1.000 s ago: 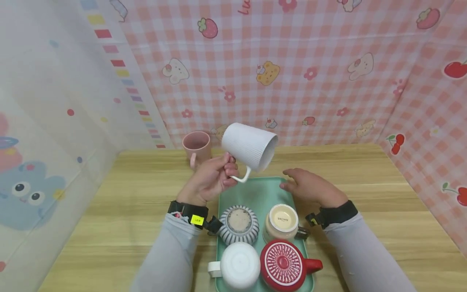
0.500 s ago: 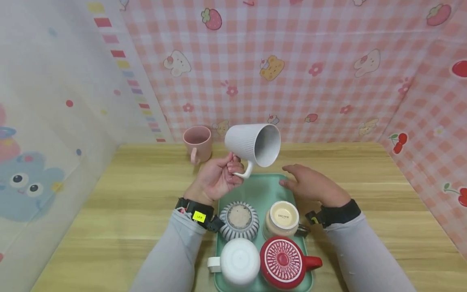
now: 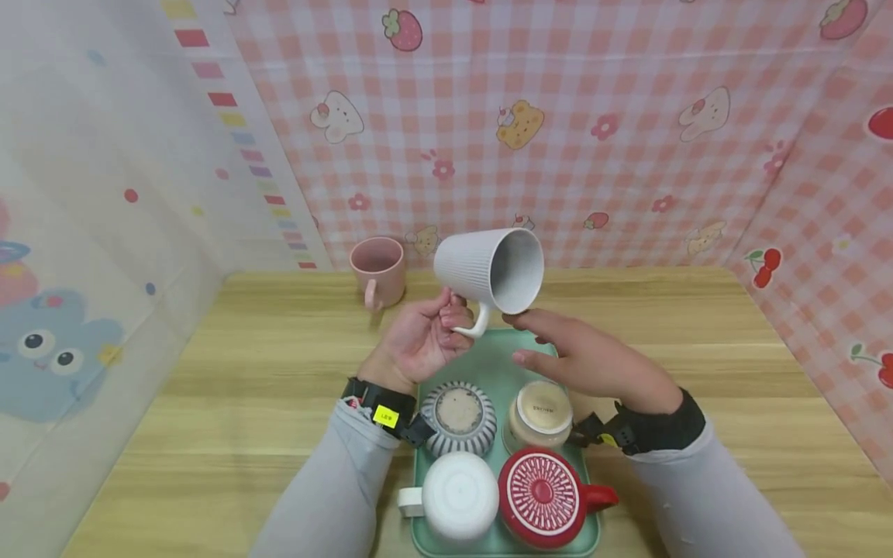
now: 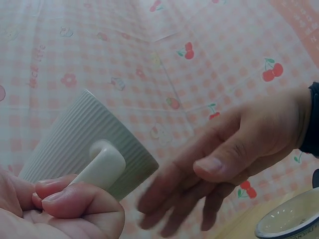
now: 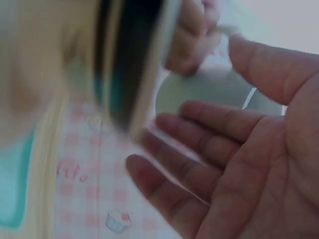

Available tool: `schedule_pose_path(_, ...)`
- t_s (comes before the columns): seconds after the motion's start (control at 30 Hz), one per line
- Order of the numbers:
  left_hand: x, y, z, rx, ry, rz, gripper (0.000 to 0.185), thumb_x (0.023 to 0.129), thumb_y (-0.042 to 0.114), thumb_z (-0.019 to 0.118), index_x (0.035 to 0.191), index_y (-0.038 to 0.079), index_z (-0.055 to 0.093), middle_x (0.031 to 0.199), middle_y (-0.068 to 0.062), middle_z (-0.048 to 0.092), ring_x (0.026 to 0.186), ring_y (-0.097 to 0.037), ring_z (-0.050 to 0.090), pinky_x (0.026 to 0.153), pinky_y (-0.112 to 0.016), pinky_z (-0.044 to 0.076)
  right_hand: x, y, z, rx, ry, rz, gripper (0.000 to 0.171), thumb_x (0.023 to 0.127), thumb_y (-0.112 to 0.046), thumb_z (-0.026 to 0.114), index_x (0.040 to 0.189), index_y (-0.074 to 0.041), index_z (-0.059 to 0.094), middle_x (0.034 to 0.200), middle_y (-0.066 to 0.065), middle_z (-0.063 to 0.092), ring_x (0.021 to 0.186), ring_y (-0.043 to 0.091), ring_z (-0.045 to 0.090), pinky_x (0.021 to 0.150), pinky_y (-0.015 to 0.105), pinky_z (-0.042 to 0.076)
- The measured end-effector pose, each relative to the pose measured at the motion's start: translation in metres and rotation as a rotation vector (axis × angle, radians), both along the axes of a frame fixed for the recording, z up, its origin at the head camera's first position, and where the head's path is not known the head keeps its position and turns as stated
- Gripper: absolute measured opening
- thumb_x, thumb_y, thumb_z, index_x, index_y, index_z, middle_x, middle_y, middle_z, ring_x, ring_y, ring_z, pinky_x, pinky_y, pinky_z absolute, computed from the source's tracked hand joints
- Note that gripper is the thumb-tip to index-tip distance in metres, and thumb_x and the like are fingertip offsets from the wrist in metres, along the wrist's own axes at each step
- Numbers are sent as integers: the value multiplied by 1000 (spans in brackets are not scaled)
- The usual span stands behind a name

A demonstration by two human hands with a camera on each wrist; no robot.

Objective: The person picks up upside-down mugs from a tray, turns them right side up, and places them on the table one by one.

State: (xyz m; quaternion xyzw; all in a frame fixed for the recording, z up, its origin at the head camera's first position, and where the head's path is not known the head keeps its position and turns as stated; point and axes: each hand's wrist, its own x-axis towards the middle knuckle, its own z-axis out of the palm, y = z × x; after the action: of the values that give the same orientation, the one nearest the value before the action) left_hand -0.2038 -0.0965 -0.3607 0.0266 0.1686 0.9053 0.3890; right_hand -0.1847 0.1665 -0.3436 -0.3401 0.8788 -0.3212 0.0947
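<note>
In the head view my left hand [image 3: 427, 341] grips the handle of a white ribbed mug [image 3: 462, 265] above the back of a green tray [image 3: 481, 358]. The mug is tipped on its side, its mouth facing right and toward me. My right hand [image 3: 596, 360] has its fingers extended, the fingertips close by the mug's lower rim; whether they touch it I cannot tell. In the left wrist view the ribbed mug [image 4: 65, 144] and the loosely spread right hand [image 4: 244, 144] appear apart. Behind the left hand a pink mug [image 3: 384, 271] stands upright on the table.
Upside down on the tray are a striped cup [image 3: 458, 418], a cream mug [image 3: 540, 415], a white mug [image 3: 460, 496] and a red mug [image 3: 543, 497]. Pink checked cloth [image 3: 558, 170] walls the back of the wooden table [image 3: 711, 349].
The white ribbed mug has turned so its mouth faces me more, and shifted slightly right. My right hand has moved left, up to the mug's rim.
</note>
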Motion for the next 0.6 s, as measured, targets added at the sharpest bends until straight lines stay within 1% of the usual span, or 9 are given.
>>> schedule_pose_path(0.07, 1, 2, 0, 9, 3, -6, 40, 114, 35, 25, 90, 12, 48, 74, 5, 44, 64, -4, 40, 65, -15, 18, 2, -3, -1, -44, -4, 36, 63, 104, -29, 65, 160, -16, 40, 163, 9, 45, 149, 34, 44, 115, 58, 44)
schedule_pose_path(0.17, 4, 5, 0, 7, 3, -13, 40, 114, 34, 25, 91, 12, 49, 75, 6, 44, 64, -3, 40, 65, -15, 18, 3, -8, -4, -84, -17, 58, 64, 103, -27, 66, 161, -18, 39, 164, 8, 43, 151, 33, 41, 117, 59, 41)
schedule_pose_path(0.23, 5, 8, 0, 7, 1, -16, 40, 114, 34, 25, 91, 12, 50, 75, 6, 44, 65, -3, 40, 65, -15, 17, 3, -10, -7, -102, -15, 54, 61, 103, -25, 67, 159, -16, 43, 162, 10, 46, 148, 34, 46, 116, 58, 43)
schedule_pose_path(0.33, 8, 13, 1, -17, 28, -1, 40, 115, 33, 24, 90, 13, 49, 78, 6, 44, 66, -3, 40, 65, -15, 19, 2, -12, -9, -138, -19, 36, 58, 103, -22, 66, 157, -13, 46, 160, 12, 48, 143, 35, 51, 111, 57, 48)
schedule_pose_path(0.43, 11, 18, 3, -68, 87, 34, 38, 115, 30, 24, 92, 12, 48, 83, 4, 47, 69, -3, 42, 64, -15, 26, 2, -12, -9, -200, -28, 15, 52, 105, -20, 63, 154, -11, 50, 158, 13, 51, 141, 36, 53, 109, 58, 49)
schedule_pose_path(0.53, 13, 21, 5, -158, 179, 65, 35, 115, 26, 24, 97, 10, 50, 86, 4, 52, 73, -2, 48, 64, -15, 37, 3, -13, -7, -306, -81, -14, 45, 106, -17, 59, 150, -6, 55, 154, 14, 55, 143, 36, 50, 112, 56, 47)
schedule_pose_path(0.6, 13, 22, 6, -209, 244, 67, 35, 115, 25, 24, 104, 7, 52, 88, 4, 54, 76, -2, 52, 66, -15, 43, 4, -14, -5, -376, -112, -57, 39, 107, -15, 58, 143, -2, 60, 149, 15, 59, 144, 35, 50, 112, 45, 49)
